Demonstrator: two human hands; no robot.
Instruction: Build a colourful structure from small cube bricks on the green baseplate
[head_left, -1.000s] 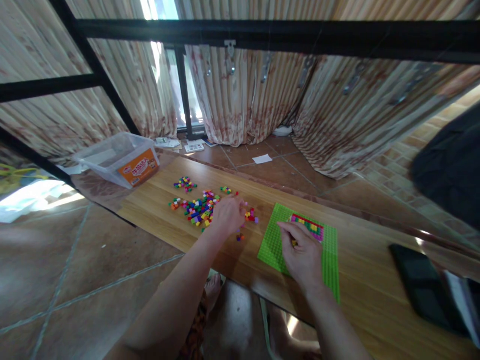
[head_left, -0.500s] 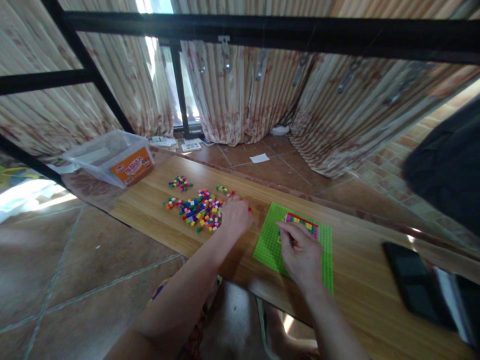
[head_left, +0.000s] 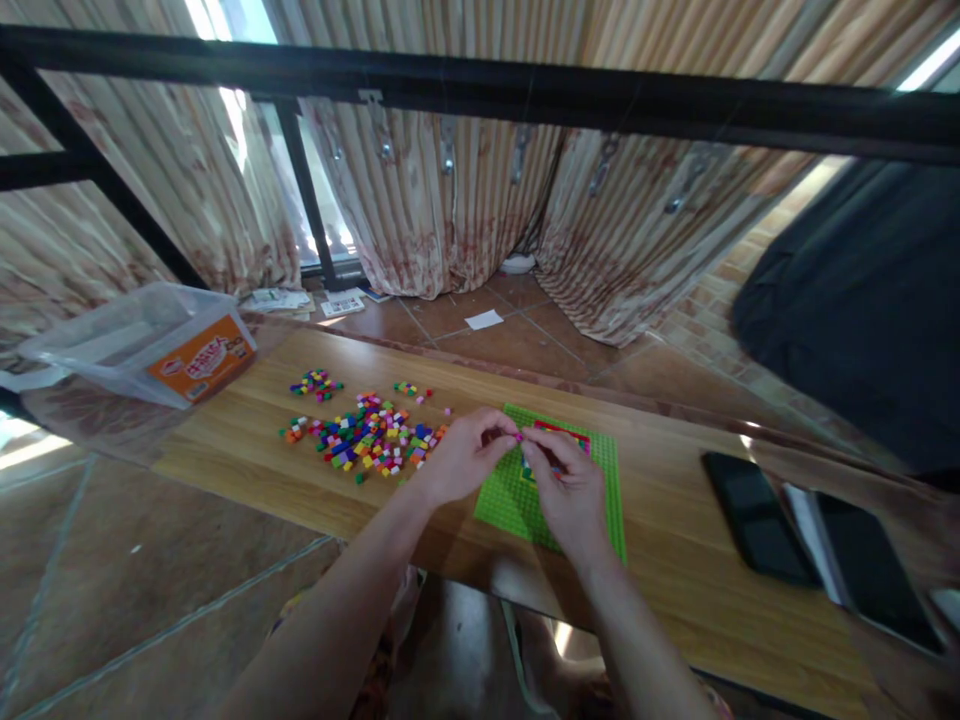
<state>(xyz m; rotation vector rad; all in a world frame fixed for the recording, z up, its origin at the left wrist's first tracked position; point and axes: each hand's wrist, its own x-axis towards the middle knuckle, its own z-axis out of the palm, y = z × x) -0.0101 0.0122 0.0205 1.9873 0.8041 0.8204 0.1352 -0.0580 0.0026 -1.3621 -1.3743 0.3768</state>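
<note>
A tiny magenta brick (head_left: 518, 437) shows where the fingertips of both hands meet, over the left part of the green baseplate (head_left: 502, 500). My left hand (head_left: 469, 458) pinches it between thumb and forefinger. Coming from the right, my right hand (head_left: 571, 490) has its thumb and forefinger closed at the same brick. Rows of coloured bricks (head_left: 581, 441), with a red row along the far side, sit on the baseplate, partly hidden under my right hand. Left of my left hand lies a loose pile of small multicoloured bricks (head_left: 375, 432).
Smaller brick clusters (head_left: 315, 383) lie behind the pile on the wooden table (head_left: 247, 440). A clear plastic box (head_left: 135, 325) with an orange label stands at the left end. Two dark phone-like slabs, one a black device (head_left: 757, 515), lie at the right. Curtains hang behind.
My left hand has moved from the pile's edge rightward to the baseplate and met my right hand, with the magenta brick between them. The view has turned slightly right.
</note>
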